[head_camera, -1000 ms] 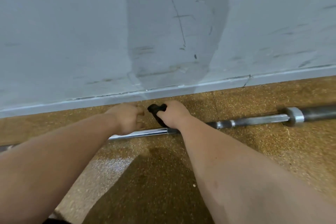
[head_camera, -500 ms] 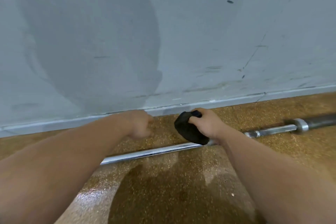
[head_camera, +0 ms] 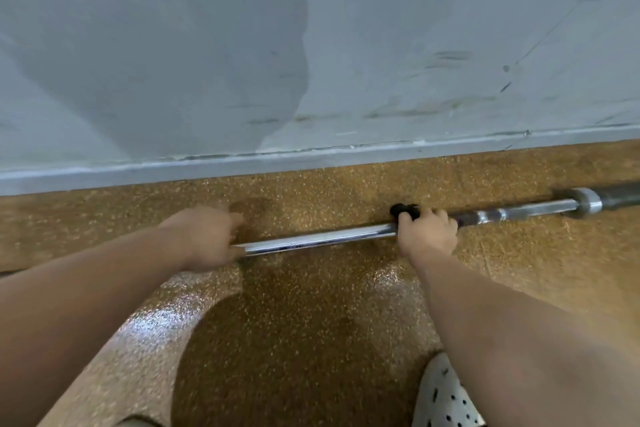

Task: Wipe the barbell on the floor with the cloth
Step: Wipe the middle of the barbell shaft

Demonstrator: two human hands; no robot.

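A chrome barbell (head_camera: 322,240) lies on the speckled brown floor, parallel to the wall, its collar and dark sleeve (head_camera: 588,201) at the far right. My right hand (head_camera: 427,232) grips the shaft with a black cloth (head_camera: 403,209) wrapped round it; only a bit of cloth shows above my fingers. My left hand (head_camera: 207,239) is curled over the shaft further left, and the bar beyond it is hidden by my arm.
A grey wall with a skirting board (head_camera: 311,158) runs close behind the bar. A white perforated shoe (head_camera: 443,395) shows at the bottom right. Open floor lies between my arms.
My right hand has come down with the cloth onto the shaft and closed round it. My left hand has dropped onto the bar.
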